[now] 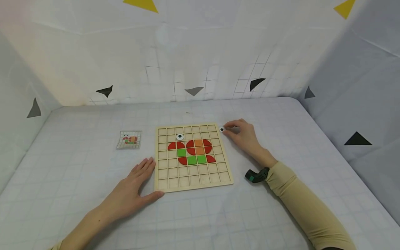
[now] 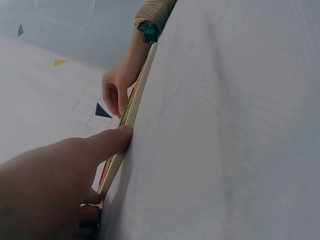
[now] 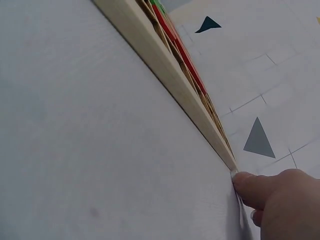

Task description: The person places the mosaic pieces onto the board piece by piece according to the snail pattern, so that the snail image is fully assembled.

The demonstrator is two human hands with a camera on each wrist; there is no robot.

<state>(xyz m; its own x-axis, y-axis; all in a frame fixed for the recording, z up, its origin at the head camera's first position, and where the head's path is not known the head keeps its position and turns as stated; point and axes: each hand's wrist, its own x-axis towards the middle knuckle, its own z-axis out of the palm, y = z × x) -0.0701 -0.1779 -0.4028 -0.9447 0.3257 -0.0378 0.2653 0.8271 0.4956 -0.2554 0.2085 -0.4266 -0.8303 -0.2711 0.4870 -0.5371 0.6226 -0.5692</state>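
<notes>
A wooden grid board [image 1: 193, 173] lies flat on the table with colored pieces set in its squares. Red curved pieces [image 1: 182, 160], green squares [image 1: 181, 152] and orange squares [image 1: 199, 143] form a pattern there, and a round white eye piece [image 1: 180, 136] sits above them. My left hand [image 1: 129, 194] spreads at the board's near left corner, fingertips against the left side and thumb touching the front edge [image 2: 131, 122]. Just beyond the board's far right side, my right hand [image 1: 242, 135] pinches a second eye piece [image 1: 222, 129] between thumb and finger, close to the tabletop.
Left of the board lies a small pattern card [image 1: 129, 140] that pictures a similar colored figure on a grid. A white grid-marked cloth [image 1: 200, 222] covers the table. White wall sheets [image 1: 200, 52] with dark and yellow triangles rise at the back and sides.
</notes>
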